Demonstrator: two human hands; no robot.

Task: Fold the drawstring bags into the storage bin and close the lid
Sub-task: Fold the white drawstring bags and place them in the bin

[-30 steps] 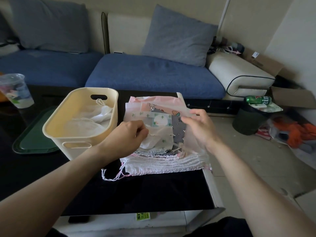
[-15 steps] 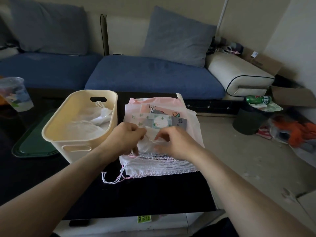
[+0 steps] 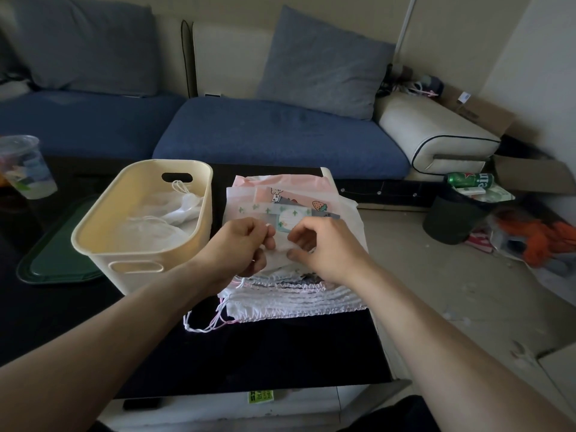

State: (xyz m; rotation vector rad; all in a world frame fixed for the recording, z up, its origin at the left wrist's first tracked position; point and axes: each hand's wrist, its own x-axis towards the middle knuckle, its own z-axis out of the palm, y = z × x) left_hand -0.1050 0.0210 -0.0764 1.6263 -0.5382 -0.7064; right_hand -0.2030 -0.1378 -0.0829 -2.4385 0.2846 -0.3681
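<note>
both hands, left (image 3: 240,244) and right (image 3: 324,244), pinch top drawstring bag (image 3: 280,254) | thin, limp, light, slippery | grip folded edges | storage bin (image 3: 124,241) at 9 o'clock

Cream storage bin (image 3: 141,226), lid off, w/ white folded bags (image 3: 156,224) inside. Right of it: stack of printed drawstring bags (image 3: 296,294), flat, cords at near-left.
</note>
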